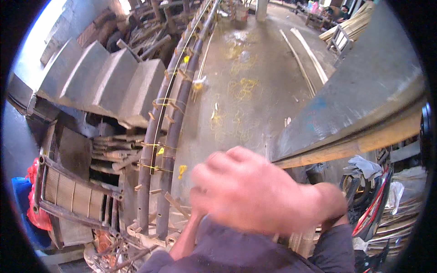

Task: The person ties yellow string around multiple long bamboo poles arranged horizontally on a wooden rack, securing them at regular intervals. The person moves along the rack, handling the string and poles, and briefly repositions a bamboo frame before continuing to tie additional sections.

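My right hand (257,189) is raised close in front of my chest, in the middle of the view. It is blurred, its knuckles are bent and its fingers curl inward; whatever they may hold is hidden. Behind it, at its lower left, shows part of my left hand (198,201), whose fingers are covered by the right one. The two hands overlap in view; whether they touch I cannot tell. Left of them runs a long rack of two dark poles (175,129) with wooden pegs. Yellow ties (154,167) and a thin strip run along it.
Concrete steps (104,82) rise at the left, above a bamboo chair frame (75,193) and a red plastic bag (40,207). Yellow string scraps (243,88) litter the floor. A grey slanted slab (350,100) and a motorbike (371,200) flank the right side.
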`<action>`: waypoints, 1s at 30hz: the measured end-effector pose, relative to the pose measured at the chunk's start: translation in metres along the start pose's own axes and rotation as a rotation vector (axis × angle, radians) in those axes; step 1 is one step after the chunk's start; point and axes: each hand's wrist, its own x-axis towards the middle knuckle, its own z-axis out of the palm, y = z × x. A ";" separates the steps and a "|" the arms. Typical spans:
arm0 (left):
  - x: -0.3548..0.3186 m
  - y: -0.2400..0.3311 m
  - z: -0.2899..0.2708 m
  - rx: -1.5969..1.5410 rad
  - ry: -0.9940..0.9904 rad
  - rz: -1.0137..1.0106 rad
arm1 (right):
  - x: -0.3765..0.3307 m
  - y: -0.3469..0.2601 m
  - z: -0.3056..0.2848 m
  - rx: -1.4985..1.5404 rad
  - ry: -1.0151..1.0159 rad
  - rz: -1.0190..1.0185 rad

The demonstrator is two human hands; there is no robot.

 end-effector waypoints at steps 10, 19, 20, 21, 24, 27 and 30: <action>0.197 0.085 0.005 -0.174 0.047 -0.008 | 0.111 0.076 -0.039 -0.284 -0.444 -0.252; 0.203 0.079 0.016 -0.275 0.488 -0.414 | 0.145 0.255 0.026 0.523 -0.406 -0.743; 0.205 0.093 0.028 -0.649 0.643 -0.661 | 0.155 0.284 0.050 0.662 -0.418 -0.661; 0.202 0.098 0.020 -0.417 0.622 -0.494 | 0.158 0.307 0.078 0.786 -0.430 -0.560; 0.203 0.127 0.031 -0.773 0.755 -0.642 | 0.124 0.342 0.208 0.935 -0.323 -0.057; 0.217 0.132 0.037 -0.920 0.830 -0.669 | 0.090 0.322 0.269 1.271 -0.406 0.117; 0.225 0.124 0.038 -0.798 0.801 -0.618 | 0.082 0.298 0.282 1.404 -0.378 0.215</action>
